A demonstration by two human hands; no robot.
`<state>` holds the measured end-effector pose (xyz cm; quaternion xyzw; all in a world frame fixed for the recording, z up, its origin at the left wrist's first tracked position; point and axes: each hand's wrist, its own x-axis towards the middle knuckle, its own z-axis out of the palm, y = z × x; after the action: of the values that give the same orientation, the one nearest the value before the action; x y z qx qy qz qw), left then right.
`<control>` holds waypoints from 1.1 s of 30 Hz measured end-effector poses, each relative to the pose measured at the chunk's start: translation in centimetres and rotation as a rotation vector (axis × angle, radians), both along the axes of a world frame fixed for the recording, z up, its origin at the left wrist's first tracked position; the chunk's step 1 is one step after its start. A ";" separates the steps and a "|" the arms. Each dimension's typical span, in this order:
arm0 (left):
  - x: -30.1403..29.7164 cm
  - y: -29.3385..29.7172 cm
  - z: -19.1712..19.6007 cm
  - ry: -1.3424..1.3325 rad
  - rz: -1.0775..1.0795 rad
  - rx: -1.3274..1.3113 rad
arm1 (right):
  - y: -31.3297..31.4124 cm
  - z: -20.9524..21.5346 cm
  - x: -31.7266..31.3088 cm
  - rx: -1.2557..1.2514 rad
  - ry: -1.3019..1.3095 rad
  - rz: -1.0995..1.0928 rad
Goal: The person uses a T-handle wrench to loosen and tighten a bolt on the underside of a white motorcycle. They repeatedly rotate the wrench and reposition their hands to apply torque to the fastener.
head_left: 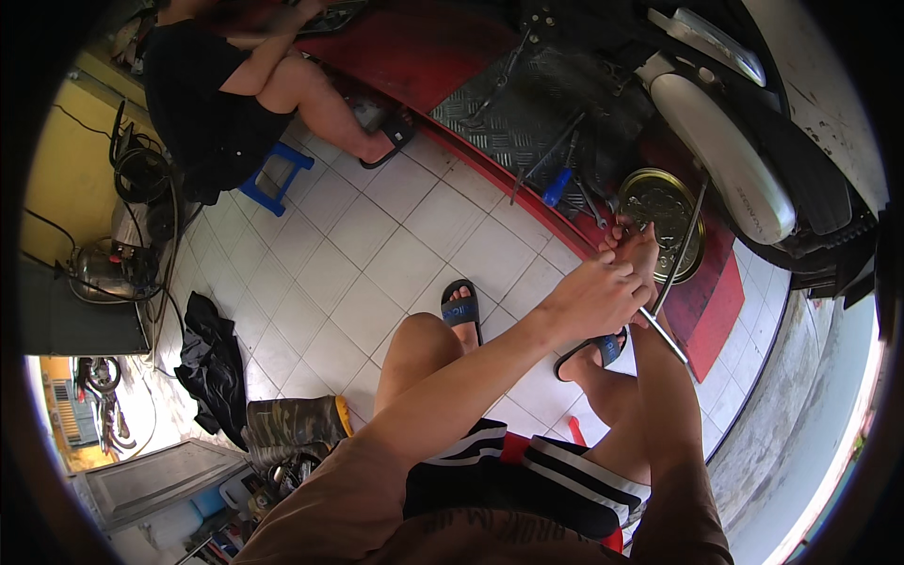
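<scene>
Steel rod (680, 247) gripped in left hand (595, 299), fingers curled tight round it. Right hand (638, 247) just above, fingertips pinched on sth small, can't tell what. Brass tray (692, 254) just beyond fingers.

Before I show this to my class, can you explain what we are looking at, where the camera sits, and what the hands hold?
The camera is worn on a seated person's head and looks down, so straight edges bend near the rim. The left hand and right hand meet over a long metal rod; the exact grip is hard to tell. Beyond them lie a round brass-coloured tray and a blue-handled screwdriver on a red ramp, beside a white scooter. Another person sits on a blue stool on the white tiled floor.
</scene>
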<state>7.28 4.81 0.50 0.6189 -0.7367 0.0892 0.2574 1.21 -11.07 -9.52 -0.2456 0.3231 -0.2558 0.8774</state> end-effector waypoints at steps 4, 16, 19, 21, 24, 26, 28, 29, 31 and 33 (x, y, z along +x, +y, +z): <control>0.2 0.4 0.2 0.097 -0.020 0.040 | -0.9 -0.1 -0.7 0.103 -0.111 -0.102; 0.4 0.1 1.8 0.249 -0.006 0.140 | -0.1 3.4 -4.4 0.013 -0.208 -0.201; 0.4 0.2 1.7 0.191 0.012 0.054 | 0.8 4.8 -3.7 0.021 -0.208 -0.206; 0.3 0.2 1.7 0.178 0.016 0.081 | 1.1 5.4 -3.5 -0.006 -0.295 -0.147; 0.7 0.1 1.3 0.187 0.023 0.113 | 1.2 6.7 -2.9 -0.001 -0.307 -0.169; 0.7 0.0 1.0 0.233 0.037 0.109 | 1.0 7.9 -3.0 -0.040 -0.309 -0.128; 0.3 -0.2 0.7 0.312 0.031 0.088 | 0.3 8.4 -3.6 -0.049 -0.229 -0.114; 0.0 -0.3 0.3 0.314 0.038 0.092 | 0.0 8.4 -3.9 -0.055 -0.162 -0.110; -0.6 -0.4 -0.7 0.308 0.056 0.100 | 0.3 8.8 -4.1 -0.099 -0.064 -0.106; -1.4 -1.0 -2.2 0.388 0.045 -0.033 | 0.6 8.9 -5.2 -0.130 -0.014 -0.056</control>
<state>5.84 3.85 -1.69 0.6365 -0.6578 -0.0142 0.4025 -3.98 -10.42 -0.65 -0.2910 0.3063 -0.3024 0.8545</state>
